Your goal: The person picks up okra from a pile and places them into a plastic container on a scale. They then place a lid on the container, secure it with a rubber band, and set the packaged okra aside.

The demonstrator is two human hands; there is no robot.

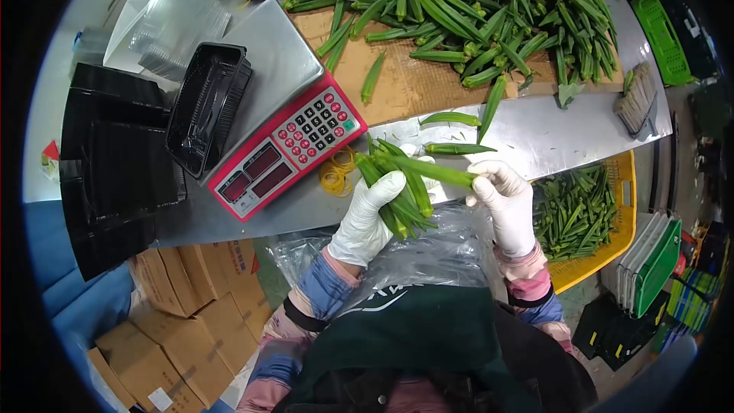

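White-gloved left grip (pixel 364 218) clutched crowded, slim green okra (pixel 418 191) that risked spilling past the silver metal desk's near edge (pixel 287 218), right grip (pixel 506 203) pinching one!

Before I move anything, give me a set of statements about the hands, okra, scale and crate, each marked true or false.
1. The left hand holds a bunch of okra. True.
2. Both hands wear black gloves. False: the gloves are white.
3. The right hand grips the end of a single pod. True.
4. The yellow crate is empty. False: it contains okra.
5. Yellow rubber bands lie beside the scale. True.
6. The scale's keypad casing is blue. False: it is red.
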